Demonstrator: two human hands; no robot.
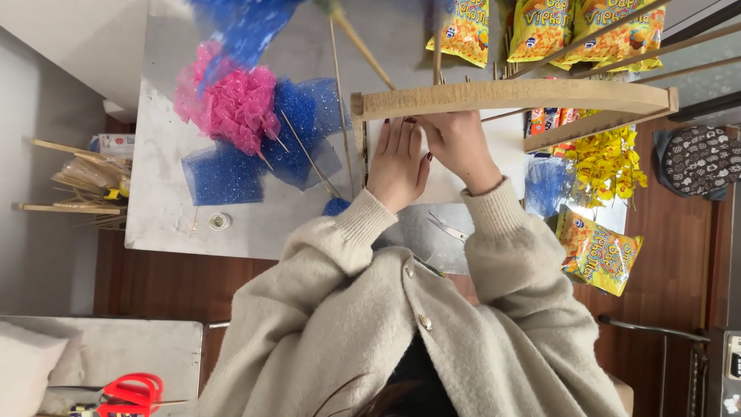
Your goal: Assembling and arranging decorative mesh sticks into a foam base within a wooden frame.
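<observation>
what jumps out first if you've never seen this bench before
The bright pink mesh puff and the glittery blue mesh pieces lying on the grey tabletop, left of the hands, catch the eye first. Next come the left hand and right hand, pressed side by side on a white sheet just under a long wooden frame. Yellow snack bags lie at the right.

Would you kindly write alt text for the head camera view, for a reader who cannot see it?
Both hands, left and right, press flat on a white sheet beside a wooden frame on a grey table. Pink and blue mesh, thin sticks, yellow snack bags and small scissors lie around.
</observation>
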